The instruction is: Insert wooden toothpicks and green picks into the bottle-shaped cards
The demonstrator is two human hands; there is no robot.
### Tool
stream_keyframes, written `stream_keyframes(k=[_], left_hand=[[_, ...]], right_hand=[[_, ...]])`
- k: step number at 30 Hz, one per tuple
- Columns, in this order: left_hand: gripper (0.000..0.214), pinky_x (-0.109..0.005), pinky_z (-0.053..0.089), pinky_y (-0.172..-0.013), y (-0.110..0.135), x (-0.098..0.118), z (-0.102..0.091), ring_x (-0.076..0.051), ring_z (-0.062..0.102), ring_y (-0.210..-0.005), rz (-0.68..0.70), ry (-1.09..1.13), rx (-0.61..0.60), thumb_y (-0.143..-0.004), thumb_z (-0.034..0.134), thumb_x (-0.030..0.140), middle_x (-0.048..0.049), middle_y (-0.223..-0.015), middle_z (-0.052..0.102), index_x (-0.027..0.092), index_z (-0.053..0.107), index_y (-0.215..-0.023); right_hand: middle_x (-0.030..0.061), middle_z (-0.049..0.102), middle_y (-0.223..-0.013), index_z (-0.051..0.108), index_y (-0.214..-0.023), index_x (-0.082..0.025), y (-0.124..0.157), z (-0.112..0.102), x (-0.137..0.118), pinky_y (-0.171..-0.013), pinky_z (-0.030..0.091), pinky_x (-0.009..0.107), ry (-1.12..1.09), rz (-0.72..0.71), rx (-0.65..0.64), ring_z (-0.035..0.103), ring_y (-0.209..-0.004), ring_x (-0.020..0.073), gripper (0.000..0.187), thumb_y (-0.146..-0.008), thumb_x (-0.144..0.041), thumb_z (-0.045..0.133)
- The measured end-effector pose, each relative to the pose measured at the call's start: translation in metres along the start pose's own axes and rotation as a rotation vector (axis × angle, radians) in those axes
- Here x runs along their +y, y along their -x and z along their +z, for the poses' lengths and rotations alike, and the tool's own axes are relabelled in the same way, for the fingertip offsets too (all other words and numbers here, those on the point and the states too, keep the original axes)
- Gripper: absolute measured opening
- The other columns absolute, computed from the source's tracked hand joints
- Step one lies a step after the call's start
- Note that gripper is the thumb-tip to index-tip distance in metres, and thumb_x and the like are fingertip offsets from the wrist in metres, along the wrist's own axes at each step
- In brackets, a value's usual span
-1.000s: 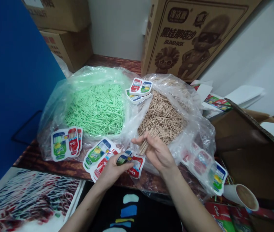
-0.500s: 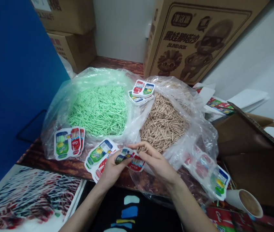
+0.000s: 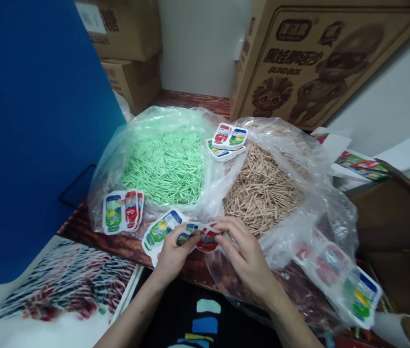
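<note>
My left hand (image 3: 171, 252) grips a small printed packet (image 3: 201, 237) with red, blue and green bottle pictures. My right hand (image 3: 243, 253) meets it from the right, fingertips pinched at the packet's top edge; any sticks it holds are hidden by the fingers. Both hands hover at the near edge of the wooden table (image 3: 96, 234). Just behind them lies an open clear bag of tan sticks (image 3: 262, 191). To its left sits a clear bag of green sticks (image 3: 166, 166). More printed packets (image 3: 159, 231) lie under my left hand.
A stack of packets (image 3: 122, 211) lies at the left, another stack (image 3: 228, 140) between the bags, more inside a plastic bag (image 3: 338, 273) at the right. A blue panel (image 3: 27, 121) stands left. Cardboard boxes (image 3: 320, 53) line the back. A paper cup (image 3: 402, 331) sits bottom right.
My right hand, which held a bunch of tan sticks upright a second ago, has come down onto the packet in my left hand. The view has shifted left.
</note>
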State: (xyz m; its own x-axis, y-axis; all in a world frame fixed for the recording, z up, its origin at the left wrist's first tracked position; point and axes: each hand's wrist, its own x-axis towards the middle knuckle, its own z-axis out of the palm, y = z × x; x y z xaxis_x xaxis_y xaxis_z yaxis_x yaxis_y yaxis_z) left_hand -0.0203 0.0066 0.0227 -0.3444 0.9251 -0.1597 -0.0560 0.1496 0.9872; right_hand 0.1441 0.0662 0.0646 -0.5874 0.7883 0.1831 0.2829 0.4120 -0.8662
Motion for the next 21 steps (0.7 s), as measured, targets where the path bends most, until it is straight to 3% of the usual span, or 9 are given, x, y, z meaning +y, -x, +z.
stream_keyframes(k=[3, 6, 8, 11, 15, 18, 21], left_hand=[[0.015, -0.03, 0.049, -0.081, 0.002, 0.002, -0.006, -0.022, 0.063, -0.081, 0.027, -0.029, 0.008, -0.073, 0.071, 0.033, -0.003, -0.079, 0.071, 0.018, 0.072, -0.075], [0.021, -0.029, 0.051, -0.076, 0.005, 0.001, -0.028, -0.02, 0.064, -0.078, -0.039, 0.048, 0.027, -0.072, 0.072, 0.035, -0.0033, -0.082, 0.072, 0.017, 0.072, -0.081], [0.027, -0.029, 0.052, -0.074, 0.008, 0.0, -0.056, -0.02, 0.065, -0.075, -0.076, 0.099, 0.127, -0.068, 0.077, 0.036, -0.0036, -0.082, 0.074, 0.016, 0.072, -0.085], [0.034, -0.029, 0.053, -0.072, 0.004, 0.0, -0.112, -0.02, 0.067, -0.073, -0.062, 0.115, 0.35, -0.06, 0.083, 0.034, -0.0036, -0.082, 0.075, 0.016, 0.071, -0.086], [0.045, -0.03, 0.054, -0.072, -0.022, -0.008, -0.176, -0.02, 0.067, -0.071, 0.007, 0.089, 0.571, -0.05, 0.086, 0.036, -0.0031, -0.079, 0.074, 0.014, 0.069, -0.086], [0.047, -0.035, 0.055, -0.077, -0.047, -0.018, -0.195, -0.023, 0.067, -0.08, 0.037, -0.155, 0.632, -0.057, 0.08, 0.039, -0.0047, -0.087, 0.072, 0.014, 0.068, -0.095], [0.051, -0.038, 0.052, -0.088, -0.057, -0.007, -0.194, -0.025, 0.065, -0.097, 0.19, -0.554, 0.77, -0.067, 0.073, 0.036, -0.0096, -0.11, 0.066, 0.015, 0.064, -0.113]], right_hand=[[0.0064, 0.065, -0.109, 0.066, -0.1, -0.026, -0.001, 0.004, -0.001, -0.095, 0.042, 0.04, 0.046, -0.031, -0.091, 0.056, -0.108, 0.0253, 0.015, -0.091, -0.026, 0.054], [0.0058, 0.062, -0.121, 0.061, -0.116, -0.03, 0.001, 0.004, 0.001, -0.097, 0.043, 0.038, -0.079, 0.043, -0.095, 0.055, -0.113, 0.0248, 0.026, -0.091, -0.029, 0.053], [0.0059, 0.061, -0.124, 0.058, -0.122, -0.03, 0.004, 0.002, 0.006, -0.098, 0.043, 0.038, -0.16, 0.144, -0.037, 0.056, -0.114, 0.0245, 0.031, -0.092, -0.034, 0.052], [0.0064, 0.067, -0.113, 0.065, -0.109, -0.027, 0.009, -0.001, 0.017, -0.095, 0.045, 0.037, -0.204, 0.272, 0.039, 0.06, -0.107, 0.0247, 0.025, -0.09, -0.039, 0.055], [0.0069, 0.071, -0.098, 0.068, -0.098, -0.023, 0.012, 0.002, 0.025, -0.084, 0.052, 0.034, -0.265, 0.349, 0.023, 0.065, -0.095, 0.0239, 0.026, -0.087, -0.044, 0.057], [0.0055, 0.071, -0.093, 0.068, -0.096, -0.022, 0.005, 0.002, 0.016, -0.081, 0.053, 0.032, -0.256, 0.328, -0.006, 0.067, -0.091, 0.0221, 0.025, -0.088, -0.042, 0.056], [0.0043, 0.071, -0.093, 0.068, -0.096, -0.022, 0.002, -0.015, -0.003, -0.081, 0.053, 0.03, -0.185, 0.277, 0.036, 0.067, -0.09, 0.0206, 0.021, -0.089, -0.038, 0.056]])
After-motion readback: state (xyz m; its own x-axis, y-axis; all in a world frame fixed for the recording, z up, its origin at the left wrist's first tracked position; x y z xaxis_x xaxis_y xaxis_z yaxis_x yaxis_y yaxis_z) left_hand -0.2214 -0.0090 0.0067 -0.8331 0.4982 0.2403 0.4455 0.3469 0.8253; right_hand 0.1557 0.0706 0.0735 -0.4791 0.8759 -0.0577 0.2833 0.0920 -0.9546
